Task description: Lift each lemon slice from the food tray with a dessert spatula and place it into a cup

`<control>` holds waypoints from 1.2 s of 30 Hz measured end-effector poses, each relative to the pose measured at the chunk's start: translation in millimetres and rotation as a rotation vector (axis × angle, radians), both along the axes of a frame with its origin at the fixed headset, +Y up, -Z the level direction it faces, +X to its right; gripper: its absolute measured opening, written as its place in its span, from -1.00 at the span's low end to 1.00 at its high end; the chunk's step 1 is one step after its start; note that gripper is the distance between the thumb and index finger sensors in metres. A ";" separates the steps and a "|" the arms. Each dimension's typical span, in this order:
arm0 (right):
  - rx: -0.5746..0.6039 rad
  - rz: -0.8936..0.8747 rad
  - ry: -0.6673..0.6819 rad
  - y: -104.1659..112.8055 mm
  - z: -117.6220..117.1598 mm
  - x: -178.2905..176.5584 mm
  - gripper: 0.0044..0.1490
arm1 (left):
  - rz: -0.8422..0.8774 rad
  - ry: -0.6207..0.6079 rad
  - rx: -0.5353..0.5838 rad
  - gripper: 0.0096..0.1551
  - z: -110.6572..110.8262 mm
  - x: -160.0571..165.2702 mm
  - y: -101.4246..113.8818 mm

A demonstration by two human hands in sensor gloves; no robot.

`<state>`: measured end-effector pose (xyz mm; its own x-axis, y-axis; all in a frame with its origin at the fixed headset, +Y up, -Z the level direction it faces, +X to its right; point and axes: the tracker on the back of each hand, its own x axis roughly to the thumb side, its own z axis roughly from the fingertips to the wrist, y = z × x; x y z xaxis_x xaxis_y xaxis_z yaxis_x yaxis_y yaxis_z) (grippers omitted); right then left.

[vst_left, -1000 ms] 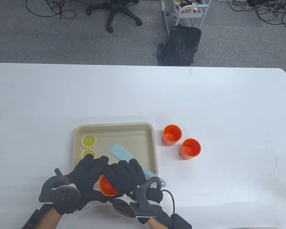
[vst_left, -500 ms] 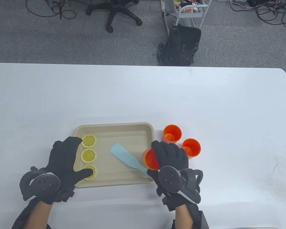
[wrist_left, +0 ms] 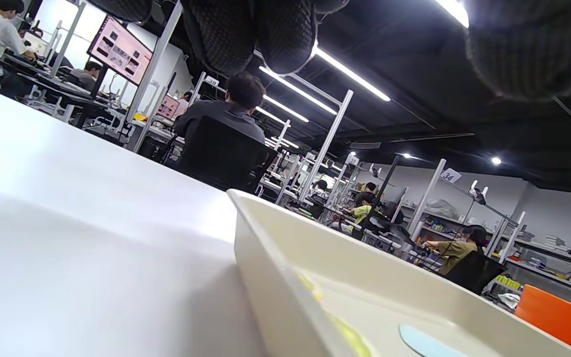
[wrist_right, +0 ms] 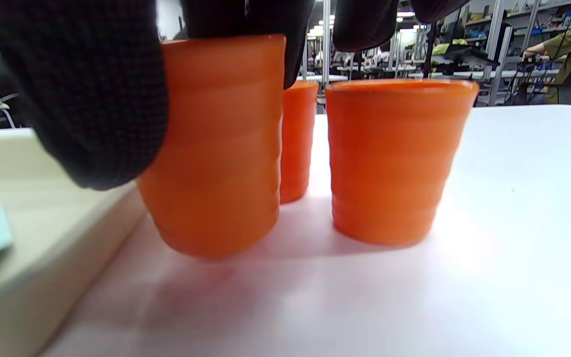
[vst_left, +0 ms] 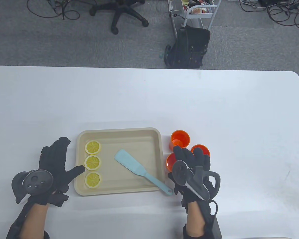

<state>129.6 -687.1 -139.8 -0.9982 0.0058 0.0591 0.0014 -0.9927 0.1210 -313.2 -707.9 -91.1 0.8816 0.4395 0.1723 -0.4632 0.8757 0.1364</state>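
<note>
Three lemon slices (vst_left: 92, 163) are now uncovered in a column at the food tray's (vst_left: 119, 131) left end, the left hand (vst_left: 55, 164) having been withdrawn to the surface (vst_left: 139, 99), fingers spread, nothing held. Dessert spatula (vst_left: 137, 169): untouched in the tray. A third cup (vst_left: 170, 161) has been brought beside the tray by the right hand (vst_left: 189, 169), fingers curled round it; judged ready for scooping. Two more cups (vst_left: 180, 139) stand behind. Hidden: cup interiors, largely; whether the third cup is fully set down.
</note>
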 end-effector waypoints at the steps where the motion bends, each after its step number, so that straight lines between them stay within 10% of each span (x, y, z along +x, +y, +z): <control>1: -0.011 0.007 -0.005 -2.6 -1.1 0.7 0.30 | -0.005 0.003 -0.004 0.38 -0.2 -0.8 -0.5; 13: -0.090 -0.005 -0.020 -13.2 -5.8 5.2 0.30 | -0.032 0.003 -0.027 0.38 -1.1 0.3 -1.1; 25: 0.089 -0.289 0.228 37.3 25.5 -33.3 0.19 | -0.025 0.014 -0.053 0.37 -3.2 -0.9 -0.8; 36: -0.138 -0.042 0.330 -18.4 23.8 -110.9 -0.02 | -0.028 -0.001 -0.071 0.36 -3.9 0.2 -1.0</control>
<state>18.7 -705.6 -116.0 -0.9242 0.0767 0.3741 0.0223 -0.9671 0.2534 -313.0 -708.9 -94.9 0.8937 0.4254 0.1428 -0.4381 0.8959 0.0734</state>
